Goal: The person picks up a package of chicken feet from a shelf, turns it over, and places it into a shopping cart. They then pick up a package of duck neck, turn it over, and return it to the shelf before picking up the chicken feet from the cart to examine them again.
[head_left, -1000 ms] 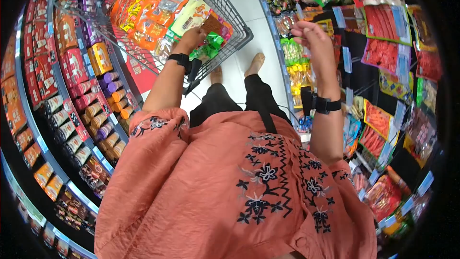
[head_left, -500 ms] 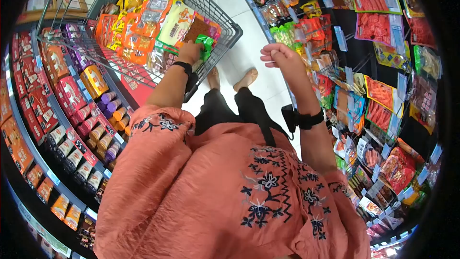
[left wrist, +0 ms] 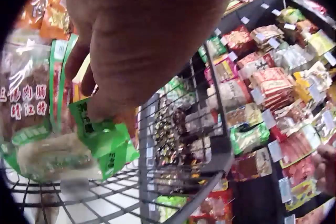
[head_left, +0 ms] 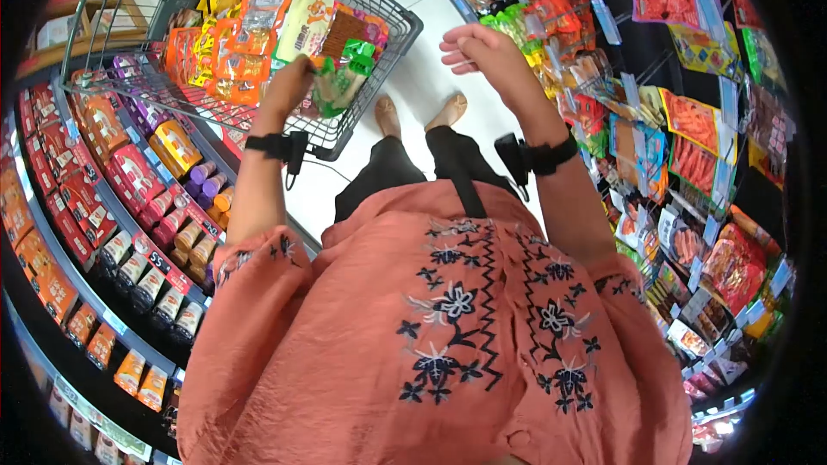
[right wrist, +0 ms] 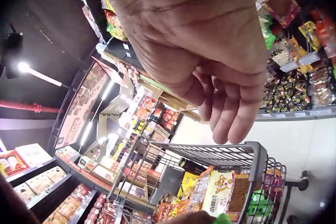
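Note:
My left hand (head_left: 289, 86) reaches over the near side of the shopping cart (head_left: 413, 26). Its fingers pinch a clear-and-green food packet (head_left: 351, 77), seen in the left wrist view as a green-ended packet (left wrist: 113, 148) lying across the near end of the load. Beside that packet is a clear bag of dark meat (left wrist: 26, 90) with red lettering. A cream-coloured snack bag (head_left: 306, 26) with a cartoon bear lies just beyond, among orange packets (head_left: 241, 47). My right hand (head_left: 491, 56) hangs in the air right of the cart, fingers loosely bent, holding nothing.
Shelves of boxes and tubs (head_left: 129, 164) run close along the left. On the right, hanging packets (head_left: 668, 0) and price tags stick out near my right forearm. White floor (head_left: 422, 77) shows between the cart and the right-hand display.
My left hand has drawn back toward my body and left, and the green packet now shows more fully beside it. My right hand has moved left, away from the right-hand shelves.

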`<move>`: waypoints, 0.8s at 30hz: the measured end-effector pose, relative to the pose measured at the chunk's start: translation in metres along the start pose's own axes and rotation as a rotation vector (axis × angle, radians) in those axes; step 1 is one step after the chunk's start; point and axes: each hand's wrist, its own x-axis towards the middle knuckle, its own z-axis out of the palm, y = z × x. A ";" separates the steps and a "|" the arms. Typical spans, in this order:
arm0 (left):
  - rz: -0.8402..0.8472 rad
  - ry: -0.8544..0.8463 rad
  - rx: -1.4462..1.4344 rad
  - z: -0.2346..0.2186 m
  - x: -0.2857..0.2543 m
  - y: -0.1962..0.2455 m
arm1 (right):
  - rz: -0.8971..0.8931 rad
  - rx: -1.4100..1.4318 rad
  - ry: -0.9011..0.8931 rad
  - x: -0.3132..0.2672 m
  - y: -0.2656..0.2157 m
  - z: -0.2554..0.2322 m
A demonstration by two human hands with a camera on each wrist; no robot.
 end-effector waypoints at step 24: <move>0.090 -0.015 -1.210 -0.101 -0.047 0.196 | -0.273 0.063 -0.292 0.003 -0.016 0.074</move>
